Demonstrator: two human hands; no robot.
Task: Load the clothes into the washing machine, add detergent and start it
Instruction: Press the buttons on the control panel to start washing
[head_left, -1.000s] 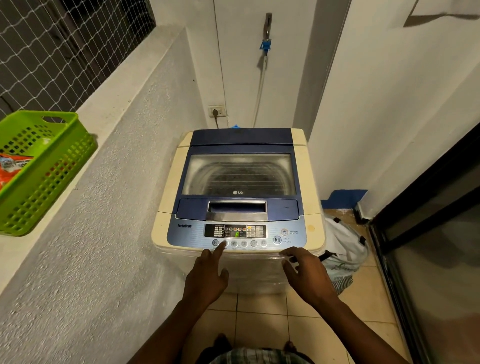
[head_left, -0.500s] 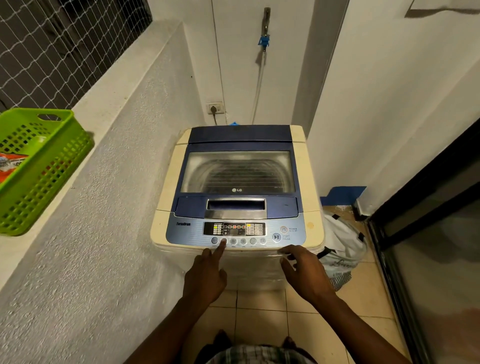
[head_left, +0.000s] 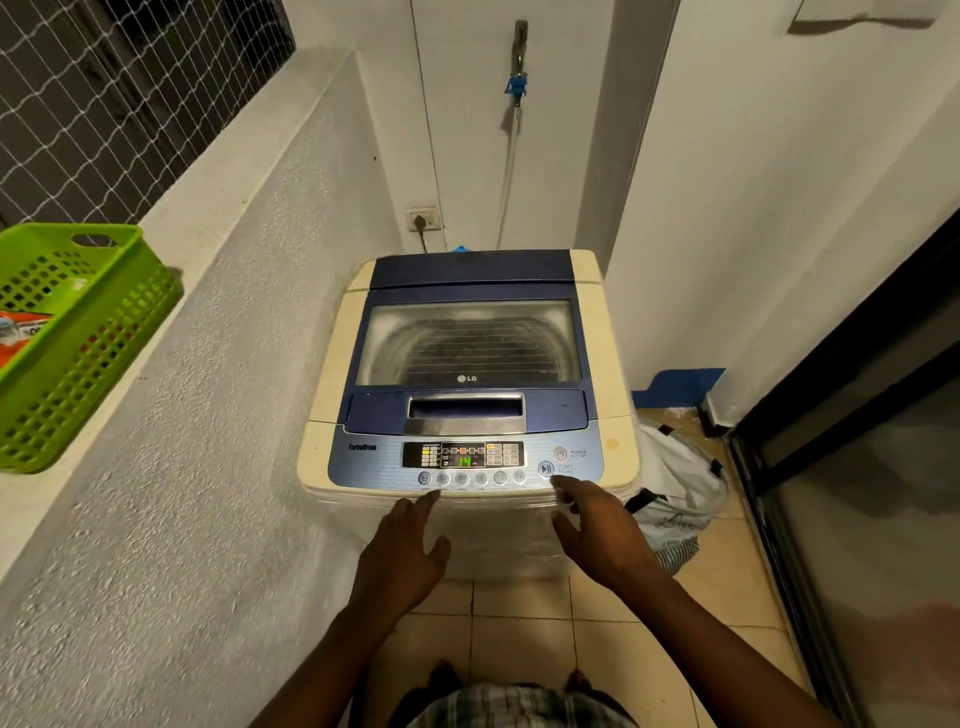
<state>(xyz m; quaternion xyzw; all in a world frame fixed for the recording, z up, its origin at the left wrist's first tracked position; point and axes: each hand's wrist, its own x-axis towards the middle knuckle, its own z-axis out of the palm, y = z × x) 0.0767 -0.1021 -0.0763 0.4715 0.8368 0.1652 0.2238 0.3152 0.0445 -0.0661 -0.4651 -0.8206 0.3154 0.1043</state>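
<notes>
The washing machine (head_left: 467, 343) is standing centre frame, lid closed, display (head_left: 464, 461) glowing green, while the left hand (head_left: 402, 556) and right hand (head_left: 597, 530), fingers loosely spread and holding nothing, are hovering at the front edge of its control panel (head_left: 363, 467); a green basket (head_left: 78, 364) is sitting far left.

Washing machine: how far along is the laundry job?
The lid is shut and the display glows, so loading looks done. The right hand is just below the start button; the left hand hovers below the button row. Pressing start seems left.
</notes>
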